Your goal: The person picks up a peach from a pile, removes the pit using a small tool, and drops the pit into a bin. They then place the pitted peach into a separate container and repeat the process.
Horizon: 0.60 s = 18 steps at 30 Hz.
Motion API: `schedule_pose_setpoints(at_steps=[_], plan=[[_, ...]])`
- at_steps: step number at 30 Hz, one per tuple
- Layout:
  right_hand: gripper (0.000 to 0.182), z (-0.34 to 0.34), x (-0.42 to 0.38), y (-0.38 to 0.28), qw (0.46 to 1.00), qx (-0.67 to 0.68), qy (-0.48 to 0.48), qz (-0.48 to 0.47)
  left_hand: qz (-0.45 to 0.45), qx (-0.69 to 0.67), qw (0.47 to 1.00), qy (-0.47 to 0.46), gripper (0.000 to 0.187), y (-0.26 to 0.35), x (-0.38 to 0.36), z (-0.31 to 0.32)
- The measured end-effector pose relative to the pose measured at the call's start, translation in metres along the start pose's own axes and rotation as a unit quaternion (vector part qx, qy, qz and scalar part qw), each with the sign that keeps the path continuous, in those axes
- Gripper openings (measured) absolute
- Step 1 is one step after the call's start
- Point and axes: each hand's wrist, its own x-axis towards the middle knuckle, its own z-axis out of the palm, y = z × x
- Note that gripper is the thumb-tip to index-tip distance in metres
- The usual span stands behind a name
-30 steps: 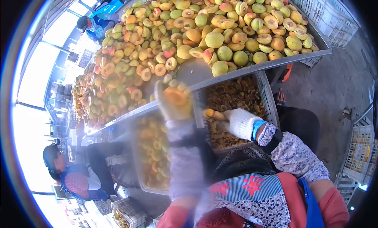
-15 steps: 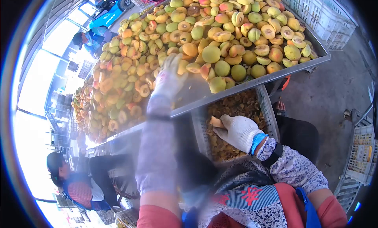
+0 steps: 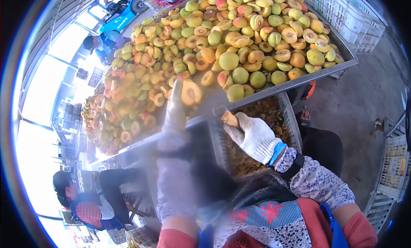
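My left hand (image 3: 174, 109), in a whitish glove and blurred by motion, is at the near edge of the metal table. Against its fingers is a peach half (image 3: 191, 93), cut face toward me. My right hand (image 3: 255, 135), in a white knitted glove, is closed around a small tan-handled tool (image 3: 230, 118); a faint thin loop seems to stick out at its tip. Below the right hand stands a crate (image 3: 294, 124) holding brown pits or scraps. Many cut peaches (image 3: 239, 42) are heaped beyond both hands.
The metal table's raised rim (image 3: 295, 84) runs between me and the heap. White crates (image 3: 351, 23) are stacked at the far right, another crate (image 3: 391, 162) nearer. One person (image 3: 85, 196) sits at the left; another (image 3: 105, 44) is farther back.
My left hand has drawn back from the heap toward me, and a peach half now shows at its fingers. My right hand has risen slightly and moved left toward the table edge.
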Motion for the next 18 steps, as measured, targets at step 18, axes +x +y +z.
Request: schedule_pose_setpoints(at_steps=[18], plan=[[0.031, -0.001, -0.004, -0.016, 0.994, 0.055, -0.087, 0.047, 0.143, -0.094, 0.985, 0.026, 0.054, -0.013, -0.082, 0.057]])
